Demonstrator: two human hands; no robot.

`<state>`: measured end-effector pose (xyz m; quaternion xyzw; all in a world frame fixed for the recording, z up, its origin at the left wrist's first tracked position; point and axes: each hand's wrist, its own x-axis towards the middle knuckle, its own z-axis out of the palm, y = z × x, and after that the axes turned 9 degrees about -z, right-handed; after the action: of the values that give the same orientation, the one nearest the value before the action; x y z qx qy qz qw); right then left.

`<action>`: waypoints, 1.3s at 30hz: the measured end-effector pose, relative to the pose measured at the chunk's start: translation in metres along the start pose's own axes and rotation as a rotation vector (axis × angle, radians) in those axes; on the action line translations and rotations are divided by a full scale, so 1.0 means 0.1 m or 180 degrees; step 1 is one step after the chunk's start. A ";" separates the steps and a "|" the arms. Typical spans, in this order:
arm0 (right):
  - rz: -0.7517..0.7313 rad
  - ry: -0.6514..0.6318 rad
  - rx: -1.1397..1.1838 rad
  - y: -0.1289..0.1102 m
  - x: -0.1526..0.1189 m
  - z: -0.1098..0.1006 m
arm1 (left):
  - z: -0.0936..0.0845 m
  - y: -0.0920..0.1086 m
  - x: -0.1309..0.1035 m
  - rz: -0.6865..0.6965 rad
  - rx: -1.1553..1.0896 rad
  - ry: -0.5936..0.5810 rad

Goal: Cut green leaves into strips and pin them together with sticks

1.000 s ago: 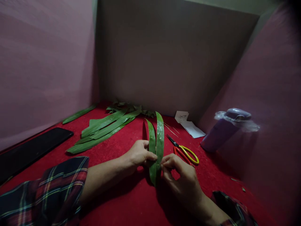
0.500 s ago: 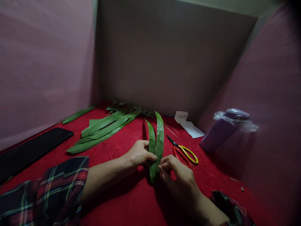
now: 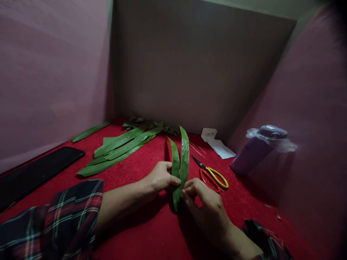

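Observation:
Two long green leaves stand side by side, a shorter left leaf (image 3: 175, 162) and a taller right leaf (image 3: 184, 155), overlapping near their lower ends. My left hand (image 3: 162, 177) grips them from the left, thumb across the front and fingers behind. Pinched at the lower part of the right leaf is my right hand (image 3: 203, 198), its thumb and forefinger pressed together at the leaf's face. Whether something thin sits in that pinch is too small to tell. Scissors (image 3: 210, 173) with one red and one yellow handle lie just beyond my right hand.
A pile of green leaves (image 3: 121, 148) spreads at the back left, with another leaf (image 3: 92, 130) by the wall. A black phone-like slab (image 3: 40, 173) lies left. White papers (image 3: 221, 148), thin sticks (image 3: 197, 150) and a purple bottle (image 3: 249, 155) with plastic wrap are on the right.
The right leaf's tip has risen slightly. Both hands keep nearly the same place and grip.

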<state>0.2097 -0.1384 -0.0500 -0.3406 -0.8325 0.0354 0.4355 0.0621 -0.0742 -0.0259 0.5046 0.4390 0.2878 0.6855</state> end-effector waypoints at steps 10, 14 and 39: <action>0.0226 -0.0135 0.0046 0.03 -0.01 0.00 | 0.03 0.02 -0.05 -0.0001 -0.0020 -0.0109; 0.0166 -0.0140 0.0135 0.02 0.01 -0.03 | 0.01 0.02 -0.04 0.0046 -0.0068 -0.0122; 0.0336 0.0016 0.0363 0.04 0.02 -0.05 | 0.00 0.01 -0.02 0.0047 0.0015 -0.0243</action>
<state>0.2149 -0.1352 -0.0465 -0.3587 -0.8089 0.1048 0.4538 0.0609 -0.0757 -0.0243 0.5201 0.4094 0.2723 0.6984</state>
